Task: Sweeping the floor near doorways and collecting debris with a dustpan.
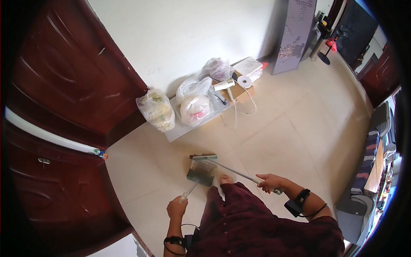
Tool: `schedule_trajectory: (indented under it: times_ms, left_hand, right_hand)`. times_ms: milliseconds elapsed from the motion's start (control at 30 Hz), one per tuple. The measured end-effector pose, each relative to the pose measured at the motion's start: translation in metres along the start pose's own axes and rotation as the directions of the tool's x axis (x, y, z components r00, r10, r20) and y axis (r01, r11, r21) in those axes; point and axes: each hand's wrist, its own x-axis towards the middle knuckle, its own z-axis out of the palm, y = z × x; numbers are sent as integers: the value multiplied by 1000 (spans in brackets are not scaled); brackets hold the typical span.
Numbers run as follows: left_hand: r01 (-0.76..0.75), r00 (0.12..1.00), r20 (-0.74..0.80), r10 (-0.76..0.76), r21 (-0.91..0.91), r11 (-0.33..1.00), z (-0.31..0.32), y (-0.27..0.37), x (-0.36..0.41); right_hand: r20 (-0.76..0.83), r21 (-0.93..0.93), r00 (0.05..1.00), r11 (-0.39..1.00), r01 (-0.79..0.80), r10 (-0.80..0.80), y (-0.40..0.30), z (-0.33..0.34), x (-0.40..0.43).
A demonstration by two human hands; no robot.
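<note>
My left hand (177, 207) is closed around the handle of a long-handled dustpan (201, 172). The pan rests on the tiled floor just ahead of my feet, with dark residue visible inside it. In my right hand (270, 183) is the pale grip of a broom (205, 157). Its metal pole slants down to the left, and the broom head lies at the far edge of the dustpan. Dark bristles or debris show along that edge; I cannot tell which.
Along the wall, plastic bags (195, 109), a hair dryer (224, 85) with a trailing cord and a cardboard box (241, 93) sit on or around a low grey board (175, 133). Wooden doors (64, 74) stand left. A tall panel (290, 45) leans at the wall. A sofa (353, 215) is right.
</note>
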Motion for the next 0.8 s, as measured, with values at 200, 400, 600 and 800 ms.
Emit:
schedule_trajectory:
  times_ms: [200, 400, 600, 800]
  left_hand:
    - [-74, 997, 17, 74, 1, 997, -1, 8, 8]
    - [-214, 976, 43, 215, -14, 977, 6, 18, 25]
    - [-211, 976, 63, 209, 27, 977, 5, 31, 36]
    - [-198, 975, 100, 196, 12, 980, 9, 51, 32]
  right_hand:
    - [-222, -78, 968, 992, 98, -113, 28, 34, 43]
    - [-179, -29, 981, 997, 69, -73, 72, 75, 54]
    - [-44, 274, 999, 961, 29, -17, 73, 80, -9]
    - [-229, 265, 973, 962, 69, -6, 86, 37, -45]
